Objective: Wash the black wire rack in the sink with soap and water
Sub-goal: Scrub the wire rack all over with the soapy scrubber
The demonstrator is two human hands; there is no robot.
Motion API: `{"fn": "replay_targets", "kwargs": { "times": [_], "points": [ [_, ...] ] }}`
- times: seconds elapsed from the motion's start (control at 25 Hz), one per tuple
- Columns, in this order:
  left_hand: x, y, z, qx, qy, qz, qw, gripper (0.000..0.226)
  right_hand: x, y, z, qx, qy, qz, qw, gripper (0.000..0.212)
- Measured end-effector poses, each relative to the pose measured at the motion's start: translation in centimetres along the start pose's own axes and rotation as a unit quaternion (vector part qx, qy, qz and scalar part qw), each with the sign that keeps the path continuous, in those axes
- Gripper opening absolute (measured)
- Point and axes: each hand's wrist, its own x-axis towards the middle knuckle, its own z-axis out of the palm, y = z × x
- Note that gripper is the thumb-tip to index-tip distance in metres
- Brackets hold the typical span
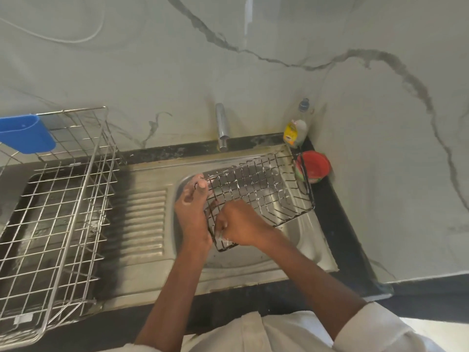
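The black wire rack point(264, 189) lies tilted across the steel sink point(307, 240), with white suds on its wires. My left hand point(191, 209) grips the rack's left edge, fingers curled over the rim. My right hand point(238, 224) is closed into a fist and pressed on the rack's near left corner; whether it holds a scrubber is hidden. The tap point(222, 128) stands behind the sink, and no water runs from it.
A dish soap bottle point(295, 130) and a red tub point(314, 166) sit in the back right corner. A steel dish drainer point(58, 212) with a blue cup point(25, 134) fills the left counter. The ribbed draining board point(144, 222) lies between them.
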Motion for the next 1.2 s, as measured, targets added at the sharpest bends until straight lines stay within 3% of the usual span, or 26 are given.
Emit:
{"fn": "replay_targets", "kwargs": {
  "times": [0.08,0.12,0.16,0.24,0.32,0.52,0.72,0.96,1.04,1.12,1.16,1.2],
  "points": [
    [0.0,-0.3,0.4,0.037,0.009,0.016,0.999,0.093,-0.8,1.6,-1.3,0.093,-0.070,0.014,0.993,0.017],
    [0.0,-0.5,0.6,0.054,0.021,0.021,0.998,0.099,-1.0,2.6,-1.8,0.110,-0.055,0.023,0.992,0.019],
    [0.1,-0.6,0.7,0.072,0.031,0.026,0.997,0.105,-1.0,3.5,-2.5,0.094,0.008,0.033,0.995,0.022],
    [0.3,0.0,1.2,0.101,0.041,0.046,0.993,0.109,-0.3,5.8,-4.0,-0.078,0.184,0.049,0.979,0.029],
    [0.5,1.0,1.5,0.121,0.038,0.047,0.991,0.111,0.4,8.5,-5.2,-0.261,0.222,0.047,0.938,0.032],
    [0.9,2.3,1.7,0.103,0.025,0.039,0.994,0.106,1.6,11.4,-5.8,-0.368,0.157,0.038,0.916,0.024],
    [1.0,2.2,1.3,0.100,0.043,0.045,0.993,0.111,0.9,11.9,-3.5,-0.325,0.056,0.090,0.940,0.032],
    [1.2,0.7,1.2,0.121,0.055,0.046,0.990,0.101,-0.3,11.2,-2.7,-0.328,0.065,0.138,0.932,0.027],
    [1.9,0.5,1.3,0.119,0.073,0.037,0.990,0.105,-0.8,12.5,-3.7,-0.235,0.118,0.190,0.946,0.023],
    [2.6,0.1,2.0,0.105,0.091,0.019,0.990,0.111,-0.9,14.0,-5.0,0.034,0.199,0.244,0.948,0.019],
    [2.8,-0.2,2.5,0.098,0.092,0.004,0.991,0.112,-0.7,14.5,-5.9,0.202,0.256,0.256,0.910,0.016],
    [2.8,-0.6,3.2,0.102,0.088,-0.012,0.991,0.112,-0.6,15.1,-6.8,0.343,0.312,0.265,0.845,0.013]
  ]
}}
